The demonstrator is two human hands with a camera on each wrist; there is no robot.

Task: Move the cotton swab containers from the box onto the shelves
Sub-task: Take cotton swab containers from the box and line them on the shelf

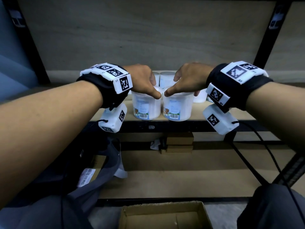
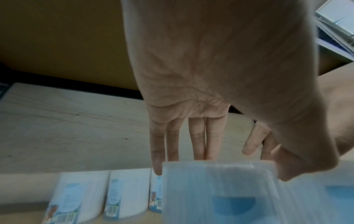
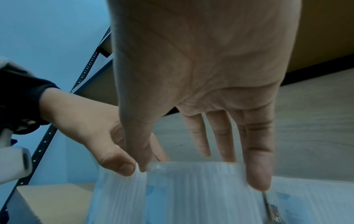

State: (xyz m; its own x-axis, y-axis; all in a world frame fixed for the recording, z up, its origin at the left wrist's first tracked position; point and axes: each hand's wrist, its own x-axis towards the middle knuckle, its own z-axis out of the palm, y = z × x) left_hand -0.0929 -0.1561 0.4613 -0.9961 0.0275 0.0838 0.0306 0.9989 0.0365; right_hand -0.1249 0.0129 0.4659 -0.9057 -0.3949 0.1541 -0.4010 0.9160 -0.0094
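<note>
Two clear cotton swab containers with white lids stand side by side at the front edge of the wooden shelf [image 1: 214, 115]. My left hand [image 1: 156, 89] grips the left container [image 1: 146, 106] from above, thumb at the front of the lid and fingers behind. My right hand [image 1: 178, 87] holds the right container [image 1: 178, 106] the same way. The left wrist view shows my left hand [image 2: 220, 168] on its container [image 2: 220, 197]. In the right wrist view my right hand [image 3: 201, 169] spans its container [image 3: 201, 197]. The cardboard box [image 1: 165, 215] sits open below, showing only bare cardboard.
More swab containers stand behind [image 1: 166, 78] and to the right [image 1: 200, 97], and several to the left [image 2: 82, 197]. Black shelf uprights [image 1: 264, 52] flank the bay. Small brown boxes [image 1: 179, 142] lie on the lower shelf. A black cable [image 1: 264, 154] hangs at right.
</note>
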